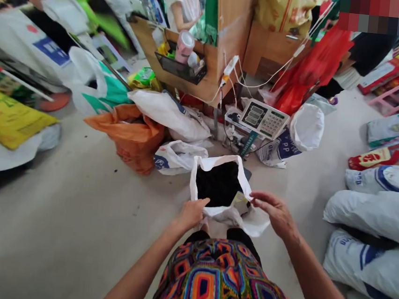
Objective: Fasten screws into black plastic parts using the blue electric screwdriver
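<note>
A white woven sack (pixel 227 160) stands upright in front of my legs with its mouth wide open. Inside is a dark black mass (pixel 217 184), whose kind I cannot make out. A small pale card or label (pixel 239 200) lies at the sack's right inner side. My left hand (pixel 192 212) is closed over the near left part of the rim, thumb pointing inward. On the right, my right hand (pixel 277 213) pinches the rim between thumb and fingers. Part of the near rim folds outward between and below the hands.
Behind the sack rises a weighing scale's display (pixel 264 119), with cables around it. An orange sack (pixel 130 131) and white bags stand to the left. Several filled white sacks (pixel 373 213) are stacked at right. A person (pixel 183 4) is behind the wooden counter (pixel 198 90).
</note>
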Demonstrator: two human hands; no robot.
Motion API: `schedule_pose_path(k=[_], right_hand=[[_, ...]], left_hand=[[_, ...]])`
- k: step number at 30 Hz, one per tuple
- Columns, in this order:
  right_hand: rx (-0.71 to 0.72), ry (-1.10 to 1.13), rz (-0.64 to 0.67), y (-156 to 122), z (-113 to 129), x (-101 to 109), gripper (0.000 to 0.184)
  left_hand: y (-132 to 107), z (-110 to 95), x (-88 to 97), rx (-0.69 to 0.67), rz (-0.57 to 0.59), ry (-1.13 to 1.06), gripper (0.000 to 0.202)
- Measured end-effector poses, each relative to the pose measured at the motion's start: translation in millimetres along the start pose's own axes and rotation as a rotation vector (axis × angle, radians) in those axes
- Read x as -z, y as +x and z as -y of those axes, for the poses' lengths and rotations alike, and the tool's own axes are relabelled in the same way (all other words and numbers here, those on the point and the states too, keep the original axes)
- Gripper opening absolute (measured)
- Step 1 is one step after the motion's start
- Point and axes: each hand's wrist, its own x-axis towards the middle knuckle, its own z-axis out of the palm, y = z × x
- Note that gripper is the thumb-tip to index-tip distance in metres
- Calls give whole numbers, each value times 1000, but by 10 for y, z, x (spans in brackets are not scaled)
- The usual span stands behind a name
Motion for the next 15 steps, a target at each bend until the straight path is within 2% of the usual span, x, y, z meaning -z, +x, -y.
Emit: schedule_pose_path(k=[2,4,6,8,11,15], right_hand=[[79,-158,61,143,38,-175,34],[128,-373,235,323,-39,-415,30],[131,-574,398,517,-247,-663,21],[107,-736,443,675,-553,-829,10],[138,-959,374,765,-1016,-821,13],[273,-1158,308,714,-1390,-571,33]], left_hand=[[-216,170,29,-41,28,13,46],[-338,296,53,-82,50,25,42],[-381,365,66,-121,62,26,39],[-380,390,64,-147,66,17,37],[-358,396,50,-176,54,-6,34],[-304,415,32,-223,26,-43,30]])
